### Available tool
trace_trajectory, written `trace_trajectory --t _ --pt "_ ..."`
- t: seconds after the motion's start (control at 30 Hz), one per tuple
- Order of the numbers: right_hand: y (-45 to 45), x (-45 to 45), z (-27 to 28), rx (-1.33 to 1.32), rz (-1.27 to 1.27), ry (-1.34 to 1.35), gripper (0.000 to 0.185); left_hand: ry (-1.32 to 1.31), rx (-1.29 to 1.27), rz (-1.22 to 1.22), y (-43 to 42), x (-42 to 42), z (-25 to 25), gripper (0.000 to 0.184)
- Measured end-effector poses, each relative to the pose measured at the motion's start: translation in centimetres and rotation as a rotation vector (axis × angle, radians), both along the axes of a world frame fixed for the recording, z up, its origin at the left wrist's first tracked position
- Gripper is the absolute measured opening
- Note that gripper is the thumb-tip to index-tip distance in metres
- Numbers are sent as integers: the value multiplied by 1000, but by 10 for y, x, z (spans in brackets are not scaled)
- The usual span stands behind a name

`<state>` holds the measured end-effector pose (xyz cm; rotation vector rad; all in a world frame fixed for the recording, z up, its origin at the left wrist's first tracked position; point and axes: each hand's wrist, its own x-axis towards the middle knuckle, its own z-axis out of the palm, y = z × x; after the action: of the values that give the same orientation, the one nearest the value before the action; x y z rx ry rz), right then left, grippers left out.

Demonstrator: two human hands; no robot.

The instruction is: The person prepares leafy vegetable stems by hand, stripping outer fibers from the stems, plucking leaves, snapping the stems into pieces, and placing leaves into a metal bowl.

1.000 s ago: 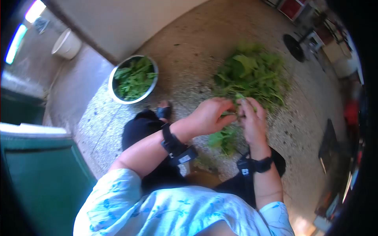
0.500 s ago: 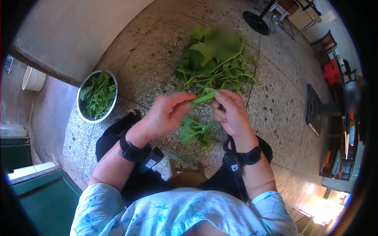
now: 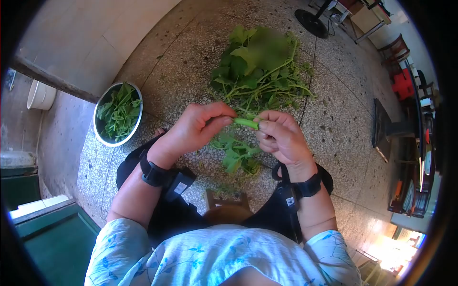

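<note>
Left hand [image 3: 193, 125] and right hand [image 3: 285, 136] pinching a green stem [image 3: 245, 123] between them, leafy heap [image 3: 257, 66] beyond on speckled floor [image 3: 334, 119], greens-filled bowl [image 3: 140, 118] at left.

The scene is viewed by a single camera worn on the person's head, pitched forward and steeply down. The shirt [image 3: 205, 257] is looked over at 6 o'clock, very near the lens. The left hand [image 3: 191, 127] and right hand [image 3: 284, 138] are framed near the centre, from above and close by. The floor [image 3: 176, 62] is covered out to a distant chair [image 3: 395, 49] at 2 o'clock. Edges are bowed by the wide lens, and the corners are rounded off in black.
</note>
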<state>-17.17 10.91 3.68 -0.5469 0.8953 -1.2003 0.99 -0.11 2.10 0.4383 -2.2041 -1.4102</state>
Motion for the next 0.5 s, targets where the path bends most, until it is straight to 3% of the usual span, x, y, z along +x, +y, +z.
trace_trajectory --t 0.1,0.2,0.27,0.3,0.4,0.43,0.5 --pt "0 -1 -5 -28 -50 -54 9 -7 -32 -4 6 -4 -5 14" --pt "0 -1 0 8 -49 -185 9 61 132 -19 14 -8 -4 15" --pt "0 3 3 44 -202 -278 10 71 734 -96 19 -10 2 17" --pt "-2 6 2 43 -201 -275 10 73 732 -97 21 -13 0 17" --pt "-4 12 -7 -67 -318 307 13 279 993 58 27 -25 -5 14" --pt "-4 14 -7 -66 -322 308 13 278 994 54 27 -28 -6 14" --pt "-5 21 -4 -138 -372 463 11 247 704 152 27 -34 -10 10"
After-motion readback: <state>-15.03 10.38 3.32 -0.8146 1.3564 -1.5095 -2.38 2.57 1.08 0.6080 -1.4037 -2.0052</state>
